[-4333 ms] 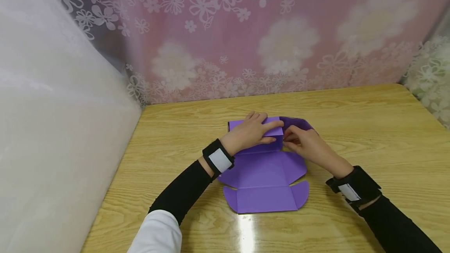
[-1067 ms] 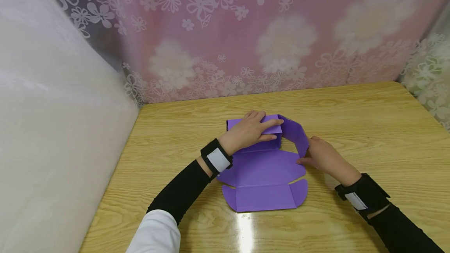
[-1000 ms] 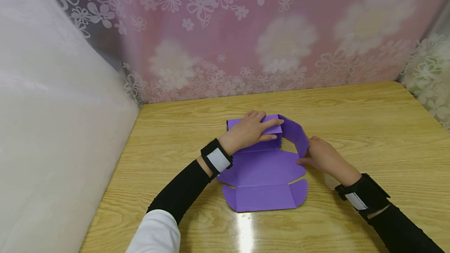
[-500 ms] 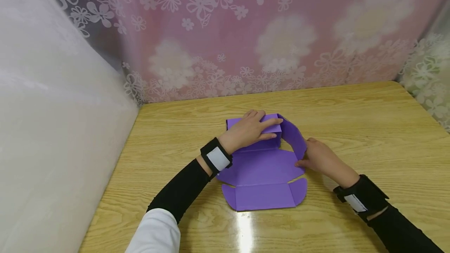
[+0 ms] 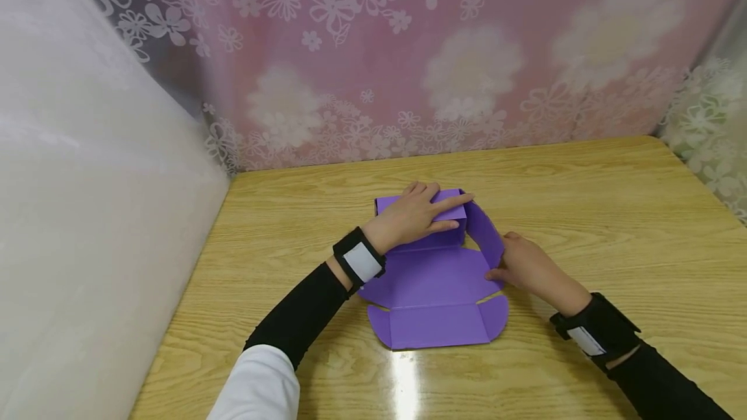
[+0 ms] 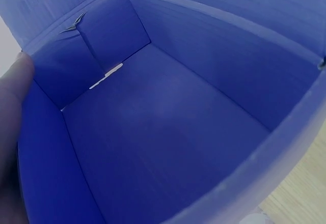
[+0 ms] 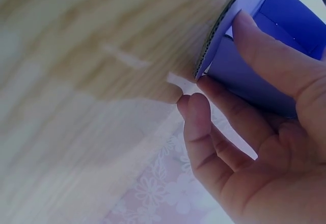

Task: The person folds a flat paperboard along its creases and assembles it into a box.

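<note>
A purple cardboard box (image 5: 438, 277) lies partly folded on the table, its back portion standing up and its lid panel flat toward the person. My left hand (image 5: 411, 216) grips the raised back portion, thumb along the front, fingers over the back edge, index stretched to the right corner. In the left wrist view the box's inside (image 6: 153, 117) shows walls around a floor. My right hand (image 5: 522, 264) pinches the free end of the long right side flap (image 5: 484, 229), which curves toward the person. The right wrist view shows the thumb (image 7: 270, 56) on this flap's corrugated edge.
The wooden table (image 5: 292, 212) surrounds the box. A pink floral curtain (image 5: 373, 83) hangs along the back edge, and a white sheet (image 5: 105, 180) covers the left side. Light glares on the tabletop in front of the box.
My right hand moved from the box's right corner to the flap's free end, then drew it slightly left and toward the person. My left index finger has stretched further right.
</note>
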The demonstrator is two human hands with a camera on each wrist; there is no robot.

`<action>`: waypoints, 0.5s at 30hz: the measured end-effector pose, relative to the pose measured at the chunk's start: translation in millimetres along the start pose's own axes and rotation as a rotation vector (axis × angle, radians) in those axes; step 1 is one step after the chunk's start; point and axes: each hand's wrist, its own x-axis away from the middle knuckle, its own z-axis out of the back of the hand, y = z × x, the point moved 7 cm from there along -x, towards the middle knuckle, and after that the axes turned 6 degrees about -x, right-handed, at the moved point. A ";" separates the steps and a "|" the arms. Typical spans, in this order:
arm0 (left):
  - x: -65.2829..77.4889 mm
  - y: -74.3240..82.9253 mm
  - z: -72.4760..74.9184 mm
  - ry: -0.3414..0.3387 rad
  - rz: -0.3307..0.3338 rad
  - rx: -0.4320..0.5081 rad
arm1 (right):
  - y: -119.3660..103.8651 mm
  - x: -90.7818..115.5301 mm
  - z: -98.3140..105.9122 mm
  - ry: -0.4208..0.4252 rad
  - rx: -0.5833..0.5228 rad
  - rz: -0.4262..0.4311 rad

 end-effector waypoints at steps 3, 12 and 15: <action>0.5 -0.1 -0.9 -0.012 0.000 0.003 | -2.4 0.0 -2.1 -0.007 0.010 0.006; 1.5 0.2 0.0 -0.016 0.007 0.030 | -15.8 -2.6 -6.4 -0.030 -0.004 0.008; 1.9 0.4 1.2 -0.015 0.007 0.037 | -19.0 -3.2 -7.2 -0.023 -0.004 0.020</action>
